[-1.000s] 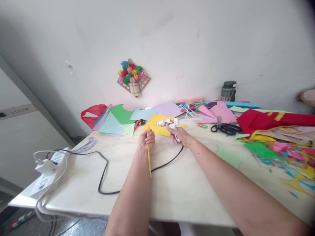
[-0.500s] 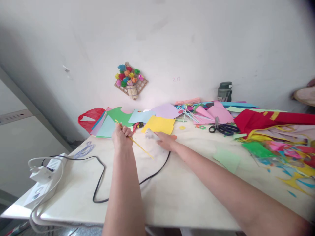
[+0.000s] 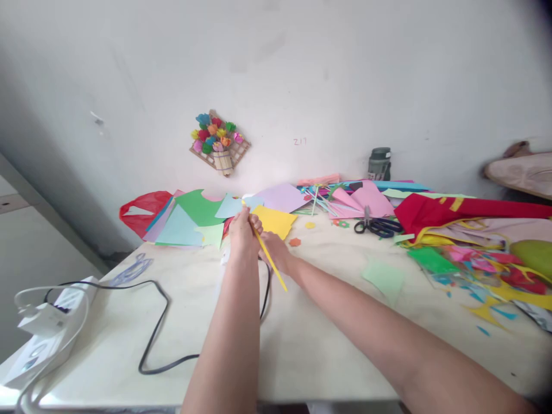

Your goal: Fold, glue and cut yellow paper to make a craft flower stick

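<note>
My left hand [image 3: 244,229] is closed around a thin yellow strip [image 3: 272,263], which slants down to the right from the fist. My right hand [image 3: 273,250] is just behind and to the right of it; its fingers are partly covered by my left hand, so what they hold is hidden. A white object [image 3: 225,256] with the black cord [image 3: 267,290] near it shows partly beside my left wrist. Yellow paper [image 3: 274,221] lies just beyond both hands, and an orange paper flower [image 3: 295,242] rests to the right.
A white power strip [image 3: 56,325] with cords sits at the left. Coloured papers [image 3: 196,207] and a red bag [image 3: 144,213] line the back. Scissors [image 3: 377,226], a red cloth [image 3: 431,213] and paper scraps lie right. A bottle [image 3: 379,164] stands by the wall.
My left hand has moved right with the yellow strip, close to my right hand. The white object that was by my right hand now shows beside my left wrist. The view has shifted slightly right.
</note>
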A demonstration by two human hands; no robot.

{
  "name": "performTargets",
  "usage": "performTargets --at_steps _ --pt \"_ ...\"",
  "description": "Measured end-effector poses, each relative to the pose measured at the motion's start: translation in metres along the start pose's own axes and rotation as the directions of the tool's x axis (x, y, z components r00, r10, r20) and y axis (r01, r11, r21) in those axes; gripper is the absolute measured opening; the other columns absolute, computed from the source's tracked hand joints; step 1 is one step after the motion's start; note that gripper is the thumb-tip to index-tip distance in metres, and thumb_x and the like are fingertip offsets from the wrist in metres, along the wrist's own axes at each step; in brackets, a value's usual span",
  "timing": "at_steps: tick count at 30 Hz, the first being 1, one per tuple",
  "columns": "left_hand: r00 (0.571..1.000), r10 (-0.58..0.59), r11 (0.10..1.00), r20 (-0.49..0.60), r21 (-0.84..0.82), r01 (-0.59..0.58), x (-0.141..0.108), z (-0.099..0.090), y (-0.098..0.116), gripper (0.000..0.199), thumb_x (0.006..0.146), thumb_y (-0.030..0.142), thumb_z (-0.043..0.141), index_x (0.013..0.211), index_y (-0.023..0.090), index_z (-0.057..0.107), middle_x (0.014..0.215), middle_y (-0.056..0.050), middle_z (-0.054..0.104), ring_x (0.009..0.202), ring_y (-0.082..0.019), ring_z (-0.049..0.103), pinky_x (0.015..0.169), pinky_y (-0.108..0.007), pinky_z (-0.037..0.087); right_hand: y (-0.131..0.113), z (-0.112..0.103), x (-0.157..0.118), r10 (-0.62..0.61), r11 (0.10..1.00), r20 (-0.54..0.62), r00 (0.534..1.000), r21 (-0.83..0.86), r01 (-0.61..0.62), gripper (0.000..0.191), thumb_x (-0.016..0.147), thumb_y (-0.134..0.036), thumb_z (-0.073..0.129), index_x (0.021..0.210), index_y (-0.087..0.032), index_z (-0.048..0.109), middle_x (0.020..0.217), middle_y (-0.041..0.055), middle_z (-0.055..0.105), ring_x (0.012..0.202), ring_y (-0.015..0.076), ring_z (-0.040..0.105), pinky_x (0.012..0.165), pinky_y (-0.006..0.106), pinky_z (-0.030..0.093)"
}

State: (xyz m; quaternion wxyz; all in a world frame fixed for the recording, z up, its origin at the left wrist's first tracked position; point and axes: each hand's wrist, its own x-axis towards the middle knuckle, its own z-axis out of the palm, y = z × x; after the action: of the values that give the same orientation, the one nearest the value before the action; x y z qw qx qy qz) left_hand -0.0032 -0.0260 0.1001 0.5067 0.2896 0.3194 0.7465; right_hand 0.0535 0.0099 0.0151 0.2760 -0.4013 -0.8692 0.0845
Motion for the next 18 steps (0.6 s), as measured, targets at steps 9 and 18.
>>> performTargets --at_steps 9,18 --pt "0.973 -0.211 0.958 0.097 0.22 0.186 -0.003 -0.012 -0.058 0.018 0.068 0.028 0.057 0.068 0.017 0.042 0.039 0.007 0.041 0.031 -0.006 0.036 0.032 -0.016 0.024 0.099 -0.05 -0.032 0.445 0.884 -0.055 0.894 -0.136 -0.448 0.03 0.073 -0.029 0.05 0.099 -0.021 0.063 0.101 0.0058 0.061 0.09 0.019 0.054 0.074 0.026 0.038" --pt "0.948 -0.307 0.911 0.079 0.313 0.269 -0.008 -0.02 -0.073 0.022 0.066 0.03 0.061 0.067 0.016 0.043 0.04 0.004 0.047 0.032 -0.007 0.042 0.033 -0.017 0.029 0.106 -0.044 -0.027 0.371 0.902 0.015 0.928 -0.244 -0.357 0.038 0.072 -0.045 0.05 0.102 -0.025 0.062 0.11 0.0079 0.055 0.103 0.0235 0.047 0.085 0.031 0.033"
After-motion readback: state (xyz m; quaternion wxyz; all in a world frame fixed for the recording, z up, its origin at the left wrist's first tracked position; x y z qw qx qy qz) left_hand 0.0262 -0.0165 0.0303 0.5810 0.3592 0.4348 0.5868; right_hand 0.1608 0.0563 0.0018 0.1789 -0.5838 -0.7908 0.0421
